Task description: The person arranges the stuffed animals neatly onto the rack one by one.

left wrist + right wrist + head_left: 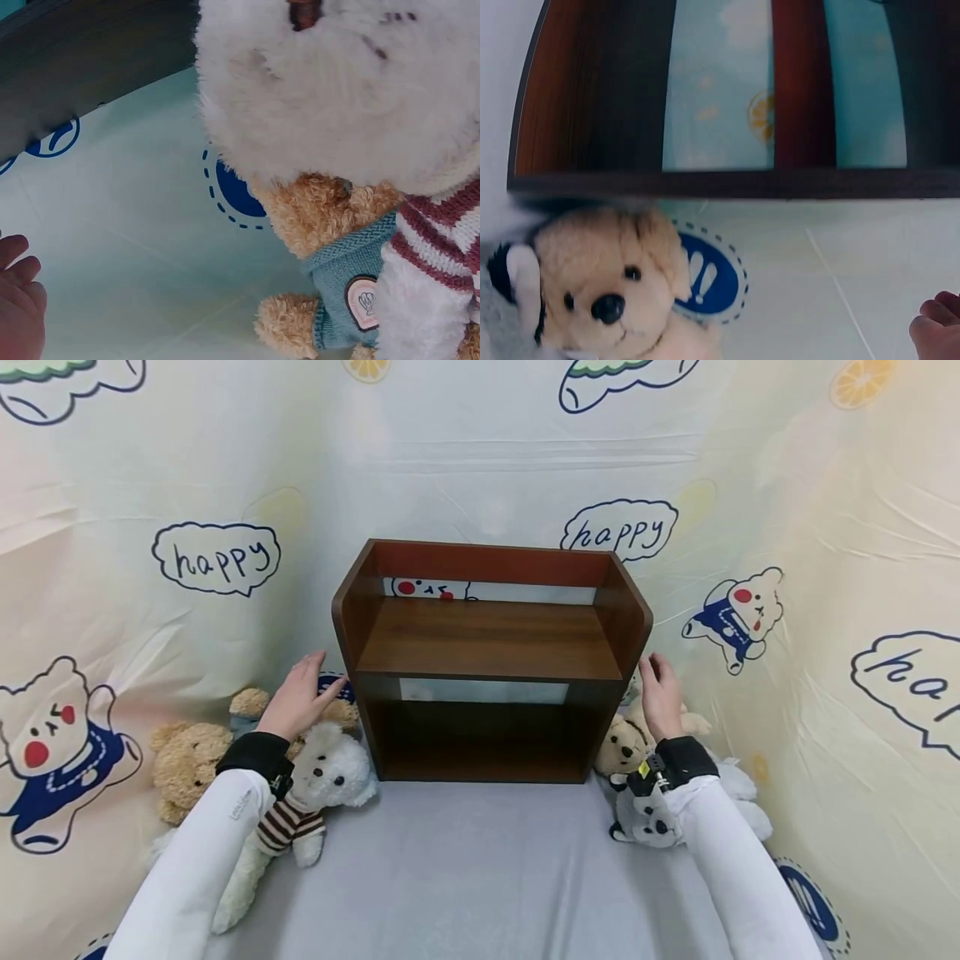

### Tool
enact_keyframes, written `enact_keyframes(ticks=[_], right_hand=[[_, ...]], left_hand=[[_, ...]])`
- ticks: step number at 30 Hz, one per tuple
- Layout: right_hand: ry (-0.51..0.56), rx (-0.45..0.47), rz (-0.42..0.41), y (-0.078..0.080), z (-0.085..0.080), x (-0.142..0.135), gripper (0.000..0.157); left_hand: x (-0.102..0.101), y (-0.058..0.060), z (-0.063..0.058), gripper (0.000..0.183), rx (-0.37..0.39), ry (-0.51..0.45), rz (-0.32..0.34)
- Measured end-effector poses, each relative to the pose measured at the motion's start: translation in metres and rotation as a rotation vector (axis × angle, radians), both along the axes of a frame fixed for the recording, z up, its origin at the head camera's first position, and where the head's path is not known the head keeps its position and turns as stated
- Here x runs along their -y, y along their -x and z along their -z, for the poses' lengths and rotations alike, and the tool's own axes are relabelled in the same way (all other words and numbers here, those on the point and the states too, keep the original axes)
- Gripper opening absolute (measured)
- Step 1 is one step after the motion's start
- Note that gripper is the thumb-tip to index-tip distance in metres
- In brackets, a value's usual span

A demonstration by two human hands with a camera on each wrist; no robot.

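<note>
at 12 o'clock stands the shelf [487, 639], long axis approx 9-to-3. it's at 3 o'clock from l hand [292, 700], at 9 from r hand [663, 700]; both v near, can't tell which nearer. l fingers straight w/ thumb wide, r fingers loosely straight, nothing held.

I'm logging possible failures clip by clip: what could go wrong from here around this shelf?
The white plush bear in a striped knit sweater is close by the left side of the dark brown, two-tier, wood-look shelf, so the left hand might knock it over by moving inward.
The tan plush toy with a black nose is by the shelf's right side and could get squeezed if the shelf shifts that way.
</note>
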State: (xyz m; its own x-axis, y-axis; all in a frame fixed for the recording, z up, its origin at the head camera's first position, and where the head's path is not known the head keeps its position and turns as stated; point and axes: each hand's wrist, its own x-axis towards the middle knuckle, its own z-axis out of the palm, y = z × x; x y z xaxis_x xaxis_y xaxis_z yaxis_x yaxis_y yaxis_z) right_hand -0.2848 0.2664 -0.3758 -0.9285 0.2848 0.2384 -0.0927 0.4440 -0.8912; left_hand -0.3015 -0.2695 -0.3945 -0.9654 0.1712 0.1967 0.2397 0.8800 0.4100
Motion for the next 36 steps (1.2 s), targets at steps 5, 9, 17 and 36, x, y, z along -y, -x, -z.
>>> enact_keyframes(ticks=[5, 9, 17, 36], right_hand=[[0.114, -0.008, 0.000, -0.003, -0.003, 0.008, 0.058], [0.282, -0.030, -0.039, -0.005, -0.003, 0.014, 0.058], [0.411, -0.042, -0.169, -0.017, -0.014, 0.029, 0.055], [0.199, 0.003, -0.151, -0.009, -0.002, 0.033, 0.063]], left_hand=[[0.001, -0.011, -0.003, 0.078, 0.026, -0.035, 0.022], [0.003, -0.017, -0.005, 0.081, 0.062, -0.045, 0.042], [0.009, -0.027, -0.008, 0.082, 0.165, -0.007, 0.042], [0.022, -0.040, -0.011, 0.092, 0.387, 0.062, 0.089]])
